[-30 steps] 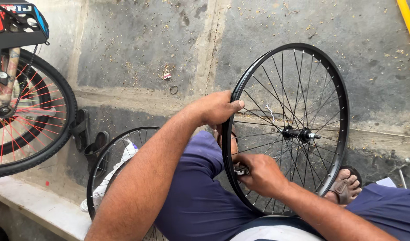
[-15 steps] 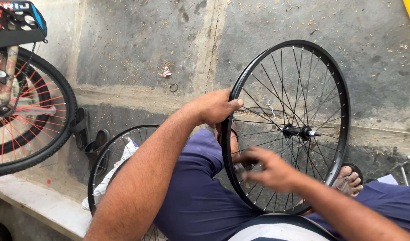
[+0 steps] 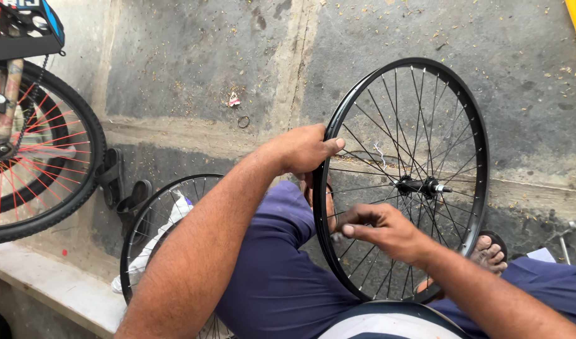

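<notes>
Far left, a bicycle wheel with red spokes (image 3: 31, 163) stands on the concrete floor (image 3: 194, 63), and just right of it a second bare rim with silver spokes (image 3: 153, 220) leans low beside my knee. Now my left hand (image 3: 304, 149): it sits at the near-left edge of the black spoked wheel (image 3: 406, 179), fingers curled over the rim and thumb pressed along it, clamped firm to hold the wheel upright on its edge between my legs. The wheel stands tall, its axle pointing roughly toward me and away, hub (image 3: 420, 186) right of my left hand and above my right. Moving on, my right hand (image 3: 385, 231) is inside the lower left quarter of the wheel, among the spokes, nearer the hub than the left hand is. Its fingers are pressed together at the tips, thumb against forefinger, pinching at a spoke, though I cannot tell whether any small part sits between them. Beyond the rim at lower right my foot in a sandal (image 3: 489, 251) shows through the spokes.
</notes>
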